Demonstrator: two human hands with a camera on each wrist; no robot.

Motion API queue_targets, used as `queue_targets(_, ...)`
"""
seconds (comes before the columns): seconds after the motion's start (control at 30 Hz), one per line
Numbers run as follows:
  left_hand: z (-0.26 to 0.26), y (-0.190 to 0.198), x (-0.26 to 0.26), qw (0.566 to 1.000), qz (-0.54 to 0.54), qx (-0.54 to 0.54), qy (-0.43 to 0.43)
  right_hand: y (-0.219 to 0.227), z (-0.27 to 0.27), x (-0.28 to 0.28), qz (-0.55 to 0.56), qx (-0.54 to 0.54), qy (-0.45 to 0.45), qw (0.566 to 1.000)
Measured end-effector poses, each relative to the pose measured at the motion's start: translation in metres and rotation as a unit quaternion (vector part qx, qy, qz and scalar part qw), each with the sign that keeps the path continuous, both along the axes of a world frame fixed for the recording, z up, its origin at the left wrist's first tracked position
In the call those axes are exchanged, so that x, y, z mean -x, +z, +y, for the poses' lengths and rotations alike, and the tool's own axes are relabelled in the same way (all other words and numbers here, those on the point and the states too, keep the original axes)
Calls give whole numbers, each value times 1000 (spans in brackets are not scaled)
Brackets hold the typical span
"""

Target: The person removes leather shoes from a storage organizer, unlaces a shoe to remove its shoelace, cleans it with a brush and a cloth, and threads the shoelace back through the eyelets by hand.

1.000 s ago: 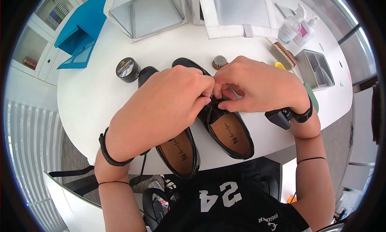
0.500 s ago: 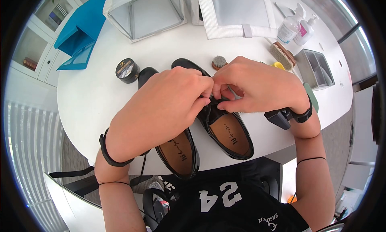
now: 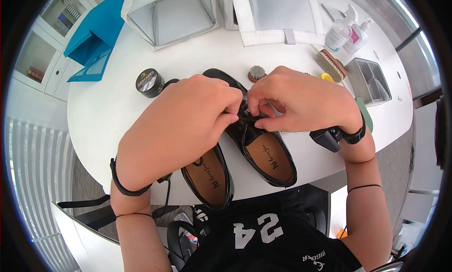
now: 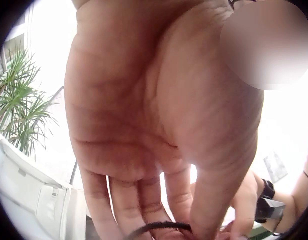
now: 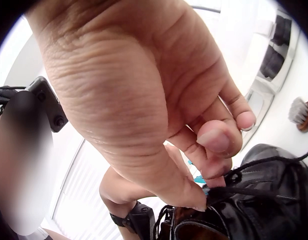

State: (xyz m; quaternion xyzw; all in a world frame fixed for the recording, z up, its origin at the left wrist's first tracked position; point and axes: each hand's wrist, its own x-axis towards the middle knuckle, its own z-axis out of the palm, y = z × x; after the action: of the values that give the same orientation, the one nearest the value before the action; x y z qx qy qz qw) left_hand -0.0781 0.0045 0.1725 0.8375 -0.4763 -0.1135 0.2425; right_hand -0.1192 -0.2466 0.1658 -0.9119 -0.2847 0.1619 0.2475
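Two black patent lace-up shoes with tan insoles lie side by side, toes away from me. My left hand (image 3: 179, 116) reaches across the left shoe (image 3: 210, 180) and pinches a black shoelace (image 4: 161, 225) between thumb and fingers. At the lacing of the right shoe (image 3: 272, 160), my right hand (image 3: 301, 100) pinches with thumb and fingertips at the lace, close against the tongue. A loose lace length runs over the shoe's upper (image 5: 266, 172) in the right wrist view. The left hand hides much of the left shoe's front.
A round black polish tin (image 3: 149, 82) stands left of the shoes. Beyond them are a small round brush (image 3: 257, 73), a wooden brush (image 3: 331, 64), a grey divided box (image 3: 369, 81), pump bottles (image 3: 339, 34), white fabric bins (image 3: 172, 17) and a blue folder (image 3: 92, 41).
My left hand has drawn back to the left, away from the right hand, with a lace between its fingertips. The right hand and shoes have stayed nearly in place.
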Motion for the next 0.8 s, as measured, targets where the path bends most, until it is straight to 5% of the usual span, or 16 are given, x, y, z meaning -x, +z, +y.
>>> queue_targets(0.57,10,6,-1,998,-25,47,20,-2,0,0,-7,11,1,1000)
queue_targets(0.8,9,4,-1,998,32,-32,42,0,1,1,-1,8,-5,1000)
